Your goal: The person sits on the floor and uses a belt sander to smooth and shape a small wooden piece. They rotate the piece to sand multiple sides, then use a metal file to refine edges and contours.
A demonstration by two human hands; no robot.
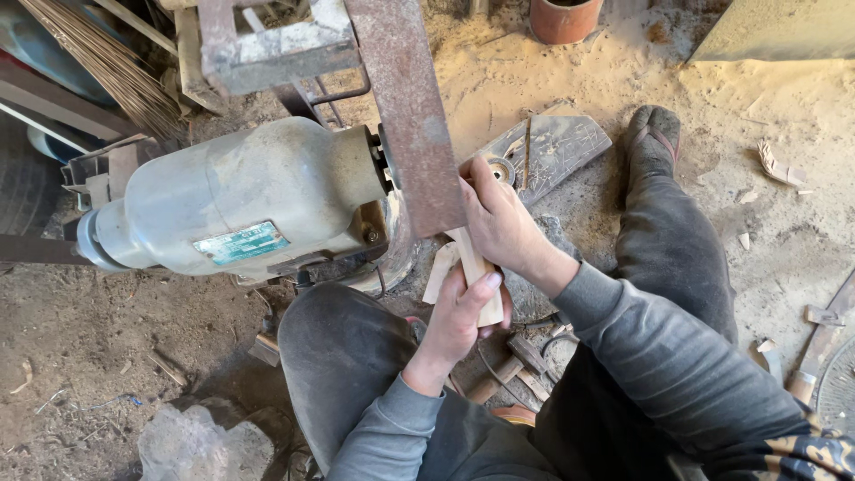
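Note:
A pale wooden stick (472, 267) runs between both of my hands, its far end pressed against the rust-coloured sanding belt (411, 107) of a grey motor-driven machine (240, 196). My left hand (459, 321) grips the near end of the stick from below. My right hand (499, 223) closes over the upper part of the stick, right beside the belt. The stick's tip is hidden behind the belt and my fingers.
I sit on a sawdust-covered dirt floor, my right foot in a sandal (653, 138) stretched forward. A second pale wood piece (439, 272) lies by the machine. An orange pot (565, 18) stands far back, a stone (200, 441) near left, wood scraps (517, 365) between my legs.

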